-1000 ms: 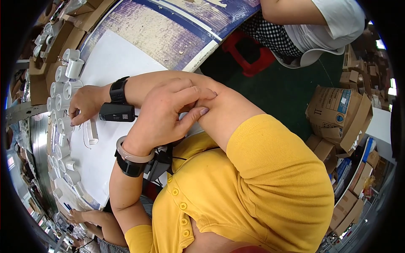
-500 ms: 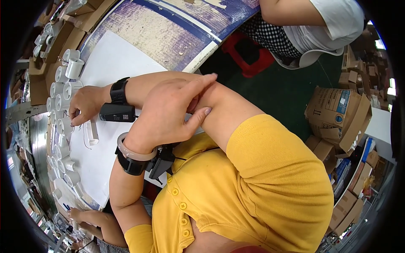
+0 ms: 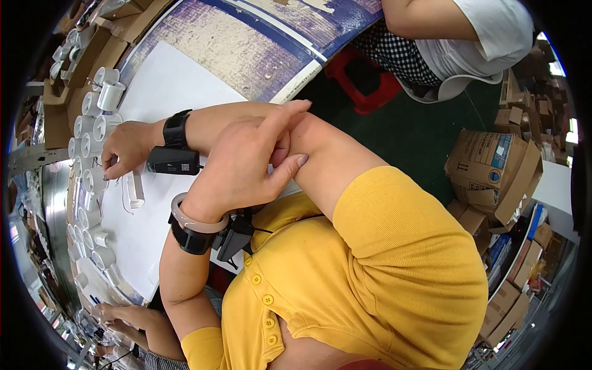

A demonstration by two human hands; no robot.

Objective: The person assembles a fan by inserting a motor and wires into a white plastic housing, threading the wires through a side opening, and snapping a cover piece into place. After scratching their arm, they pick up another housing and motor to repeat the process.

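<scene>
My right arm reaches across to the left. At its end, my right hand (image 3: 128, 150) hangs beside a cluster of white round cups (image 3: 92, 180) with thin wires. Its fingers are curled, thumb and fingertip close together; what lies between them, if anything, is too small to make out. Just below that hand, a white rectangular piece (image 3: 134, 190) with a thin wire lies on a white sheet (image 3: 163, 74). My left hand (image 3: 246, 163) lies over my right arm near the elbow crook, thumb and index finger pressed on the skin, the other fingers bent under and partly hidden.
Black wrist devices (image 3: 172, 160) sit on both my wrists. Cardboard trays (image 3: 80, 61) line the table's far left. A co-worker's hand (image 3: 111, 313) is at the lower left; another person (image 3: 431, 37) sits at the upper right near a red stool (image 3: 364, 92). Cardboard boxes (image 3: 490, 163) stand at right.
My left hand has shifted slightly along my right arm, its index fingertip a little higher. My right hand stays beside the cups. The co-worker's hand at the lower left has moved slightly.
</scene>
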